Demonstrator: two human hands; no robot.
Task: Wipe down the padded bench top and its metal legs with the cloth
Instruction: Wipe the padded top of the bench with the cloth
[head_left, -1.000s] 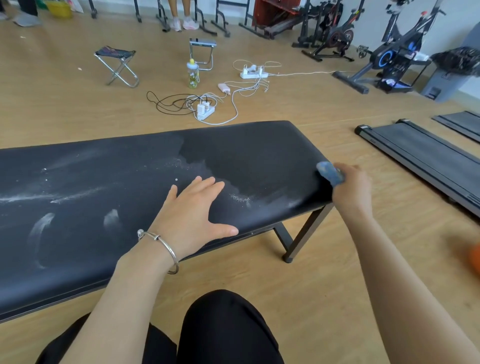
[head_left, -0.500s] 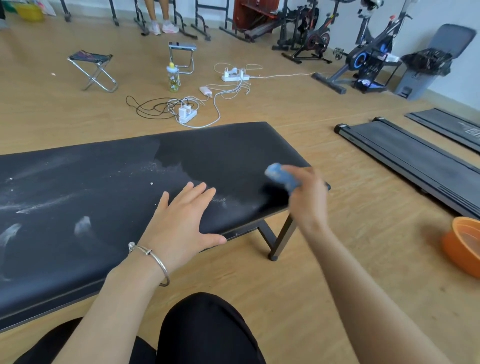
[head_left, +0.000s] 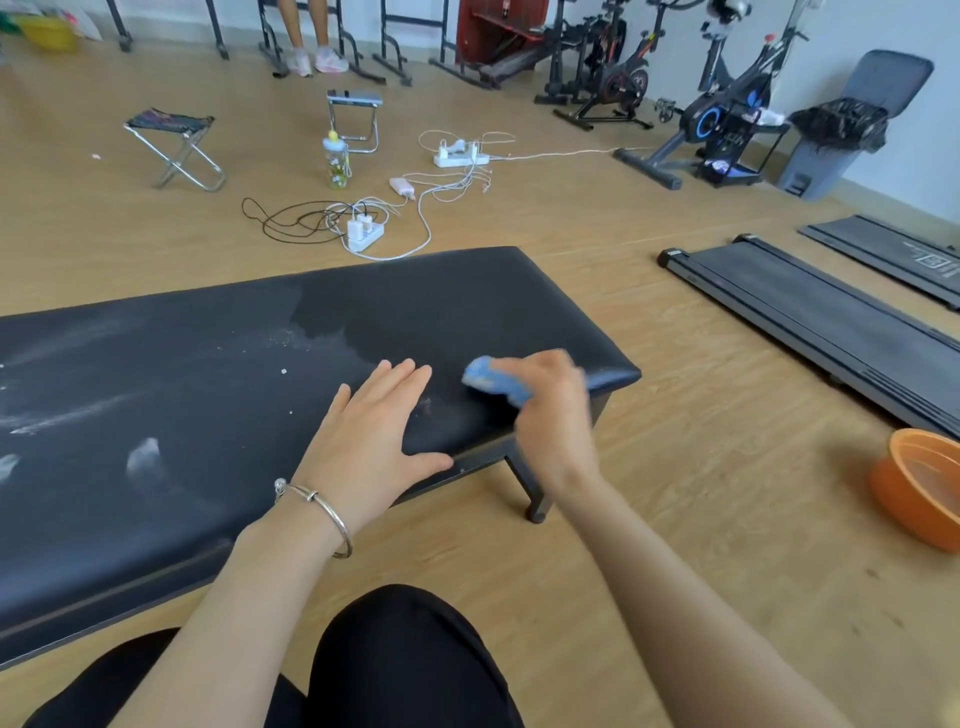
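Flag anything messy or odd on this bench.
White powdery smears streak the left and middle of the bench top, unwiped; the part by the cloth in the right hand looks clean. Nothing looks damaged.

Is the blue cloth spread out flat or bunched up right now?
Bunched up: the blue cloth is a compact wad gripped in the right hand, on the bench top. Blur hides its folds.

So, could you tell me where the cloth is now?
Head view: the blue cloth is in the right hand's grip, on the bench top's right end, beside the left hand.
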